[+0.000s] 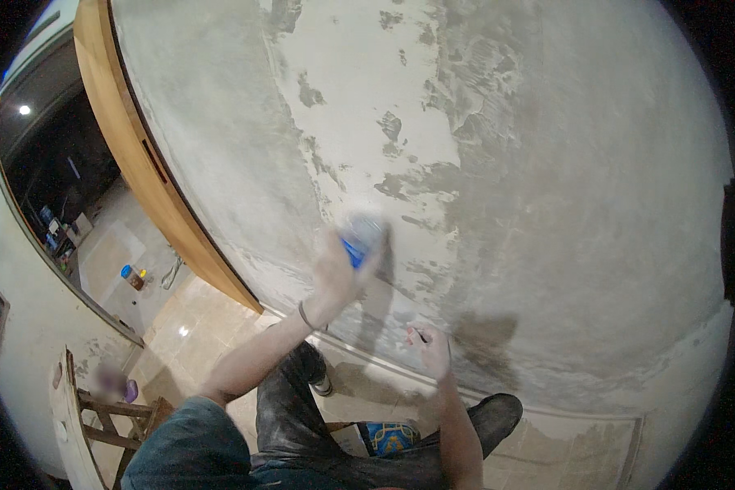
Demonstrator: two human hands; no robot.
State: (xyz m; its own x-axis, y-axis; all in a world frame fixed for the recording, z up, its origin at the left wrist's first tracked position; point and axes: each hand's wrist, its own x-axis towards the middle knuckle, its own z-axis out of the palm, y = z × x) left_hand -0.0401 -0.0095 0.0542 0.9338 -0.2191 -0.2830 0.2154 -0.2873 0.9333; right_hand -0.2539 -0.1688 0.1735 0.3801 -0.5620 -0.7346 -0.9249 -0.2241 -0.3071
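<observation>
Raised against the wall [367,139], my left hand [339,269] is closed round a blue and pale hand tool [357,242]. Both are smeared by motion, so the tool's exact kind does not show. Its upper end is at a whitish plaster patch, which runs down the grey wall in uneven, flaky strokes. Lower and to the right, my right hand [433,349] is near the foot of the wall with its fingers curled. A small dark bit shows between thumb and fingers, too small to name. A dark band circles my left wrist.
A wooden door frame [159,167] stands left of the wall, with a blue-lidded jar [131,276] on the floor beyond it. A wooden chair [110,429] is at lower left. Between my bent legs lies a blue patterned bag [390,438] on the tiles.
</observation>
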